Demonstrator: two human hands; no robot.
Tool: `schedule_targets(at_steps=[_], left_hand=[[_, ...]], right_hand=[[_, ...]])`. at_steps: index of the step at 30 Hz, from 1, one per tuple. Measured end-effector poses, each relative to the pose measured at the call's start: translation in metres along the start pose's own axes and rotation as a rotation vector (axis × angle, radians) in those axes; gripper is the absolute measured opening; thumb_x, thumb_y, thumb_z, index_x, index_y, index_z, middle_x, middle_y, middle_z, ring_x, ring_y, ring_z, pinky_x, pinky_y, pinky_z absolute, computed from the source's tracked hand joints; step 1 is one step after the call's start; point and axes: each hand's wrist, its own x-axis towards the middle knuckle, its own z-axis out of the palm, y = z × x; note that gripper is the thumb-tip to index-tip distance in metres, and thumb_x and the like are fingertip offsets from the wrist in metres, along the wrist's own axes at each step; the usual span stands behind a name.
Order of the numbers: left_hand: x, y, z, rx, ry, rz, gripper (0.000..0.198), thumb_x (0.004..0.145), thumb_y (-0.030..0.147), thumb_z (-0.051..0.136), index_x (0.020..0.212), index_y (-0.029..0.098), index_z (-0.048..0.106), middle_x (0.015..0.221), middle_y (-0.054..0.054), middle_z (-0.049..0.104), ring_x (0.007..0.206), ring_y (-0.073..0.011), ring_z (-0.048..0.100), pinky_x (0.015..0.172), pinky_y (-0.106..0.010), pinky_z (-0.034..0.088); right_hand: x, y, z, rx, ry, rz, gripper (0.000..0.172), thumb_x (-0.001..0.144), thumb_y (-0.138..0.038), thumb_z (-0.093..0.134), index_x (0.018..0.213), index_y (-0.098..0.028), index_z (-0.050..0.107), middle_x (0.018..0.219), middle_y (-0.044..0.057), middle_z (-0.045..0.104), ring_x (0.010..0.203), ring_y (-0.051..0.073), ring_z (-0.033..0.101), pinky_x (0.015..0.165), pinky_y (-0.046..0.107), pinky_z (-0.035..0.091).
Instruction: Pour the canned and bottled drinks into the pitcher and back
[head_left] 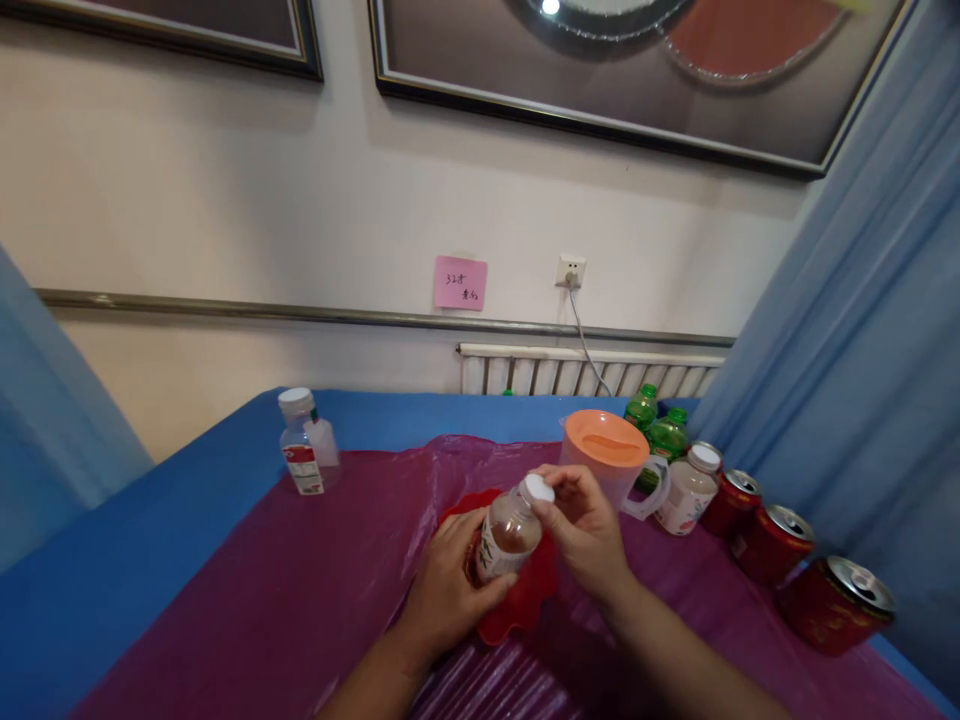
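Note:
My left hand (450, 590) is wrapped round the body of a clear plastic bottle (511, 535), which leans to the right and has amber liquid in its lower part. The thumb lies across its white label with dark leaf shapes. Fingers and thumb of my right hand (589, 530) close on the bottle's white cap (537, 489), which sits at the neck; whether it is loose I cannot tell. Below the bottle is a red scalloped dish (517, 610), partly hidden by the bottle and my hands.
Right of my hands stand a pitcher with an orange lid (606, 440), green bottles (667, 432), a white-capped bottle (688, 490) and red cans (772, 543). A clear bottle (304, 445) stands at the left. Purple plastic sheeting (300, 600) covers the blue table (360, 415).

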Motion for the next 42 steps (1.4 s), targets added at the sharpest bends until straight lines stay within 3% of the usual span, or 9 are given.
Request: schedule_targets(at_steps=[5,10,14,21,29,37,39,42], left_hand=[[0.000,-0.002,-0.001,-0.024,-0.032,0.011,0.057,0.070,0.023,0.076,0.125,0.029,0.061,0.119,-0.004,0.071,0.108,-0.0278,0.064,0.095,-0.042,0.050],[0.001,-0.002,-0.003,-0.030,-0.050,0.041,0.059,0.070,0.023,0.077,0.127,0.028,0.061,0.121,-0.004,0.070,0.110,-0.0273,0.063,0.097,-0.041,0.048],[0.001,0.000,-0.005,-0.020,-0.072,0.041,0.060,0.069,0.020,0.077,0.126,0.028,0.060,0.121,-0.004,0.070,0.109,-0.0269,0.063,0.096,-0.041,0.048],[0.000,0.004,-0.006,-0.005,-0.087,0.030,0.059,0.068,0.020,0.077,0.125,0.028,0.061,0.121,-0.005,0.070,0.110,-0.0286,0.063,0.097,-0.043,0.048],[0.000,0.003,-0.006,-0.029,-0.084,0.029,0.059,0.068,0.022,0.076,0.125,0.029,0.062,0.121,-0.005,0.070,0.109,-0.0291,0.063,0.097,-0.045,0.049],[-0.001,0.002,-0.005,-0.032,-0.062,0.051,0.060,0.067,0.018,0.077,0.124,0.028,0.061,0.118,-0.003,0.071,0.107,-0.0264,0.064,0.095,-0.043,0.049],[-0.001,0.003,-0.005,-0.020,-0.061,0.052,0.059,0.067,0.018,0.076,0.123,0.028,0.062,0.118,-0.004,0.071,0.106,-0.0267,0.064,0.095,-0.043,0.049],[-0.001,0.005,-0.005,-0.005,-0.084,0.046,0.056,0.068,0.018,0.074,0.122,0.028,0.063,0.117,-0.004,0.072,0.105,-0.0272,0.065,0.095,-0.043,0.050]], right_hand=[[-0.003,-0.001,-0.016,-0.126,-0.153,-0.011,0.026,0.091,-0.041,0.070,0.109,-0.024,0.061,0.117,0.009,0.068,0.108,0.022,0.066,0.095,0.039,0.054],[0.017,-0.026,-0.034,-0.410,-0.462,-0.139,0.029,0.097,-0.034,0.060,0.125,-0.025,0.063,0.124,0.009,0.069,0.117,0.022,0.063,0.102,0.040,0.050],[0.024,-0.040,-0.039,-0.507,-0.591,-0.209,0.030,0.100,-0.031,0.055,0.129,-0.026,0.062,0.124,0.009,0.069,0.118,0.021,0.062,0.103,0.041,0.049],[0.020,-0.034,-0.038,-0.504,-0.519,-0.262,0.028,0.096,-0.032,0.062,0.124,-0.027,0.065,0.114,0.008,0.071,0.108,0.022,0.066,0.094,0.039,0.053],[0.019,-0.035,-0.041,-0.340,-0.431,-0.170,0.027,0.099,-0.033,0.060,0.124,-0.029,0.066,0.125,0.007,0.068,0.121,0.021,0.063,0.100,0.039,0.053],[0.017,-0.037,-0.038,-0.469,-0.543,-0.234,0.029,0.098,-0.030,0.059,0.126,-0.029,0.064,0.124,0.007,0.068,0.118,0.022,0.062,0.101,0.042,0.050],[0.017,-0.032,-0.038,-0.513,-0.521,-0.245,0.028,0.097,-0.034,0.060,0.125,-0.028,0.064,0.121,0.008,0.068,0.114,0.023,0.063,0.098,0.042,0.051],[0.017,-0.024,-0.038,-0.636,-0.438,-0.235,0.030,0.089,-0.046,0.069,0.109,-0.024,0.066,0.102,0.007,0.069,0.094,0.023,0.064,0.084,0.039,0.052]])
